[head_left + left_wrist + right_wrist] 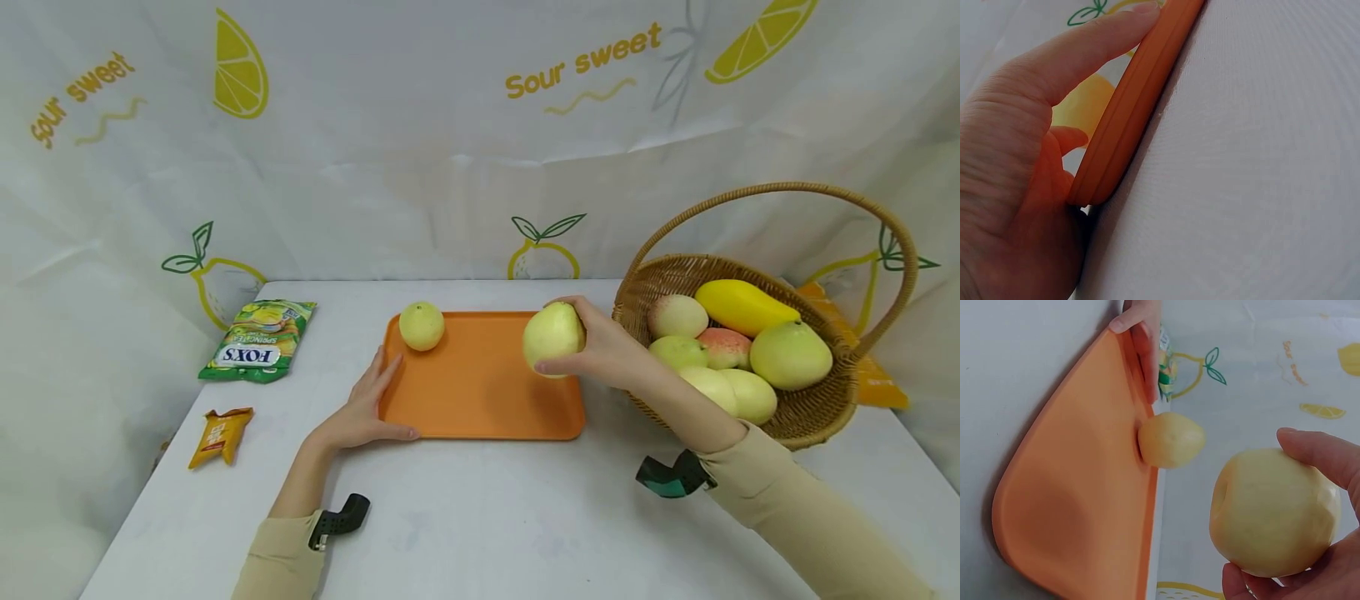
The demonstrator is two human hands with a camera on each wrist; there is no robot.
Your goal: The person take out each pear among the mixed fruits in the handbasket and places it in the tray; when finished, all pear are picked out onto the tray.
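My right hand (592, 343) holds a pale yellow-green apple (553, 340) above the right part of an orange tray (472, 392). In the right wrist view, thumb and fingers curl round this apple (1275, 512), its dimpled end facing the tray (1079, 475). Another yellow-green apple (422, 326) sits at the tray's back left corner. At the tray's front left corner rests my left hand (369, 415), fingers spread along the left side and thumb along the front edge. The left wrist view shows that thumb (1085, 56) stretched out against the tray's outer wall (1132, 106).
To the right stands a wicker basket (813, 429) with a tall handle, holding several fruits, among them a yellow mango (742, 306). A green snack bag (258, 340) and a small orange packet (221, 437) lie at left. An orange package (877, 383) is partly hidden behind the basket.
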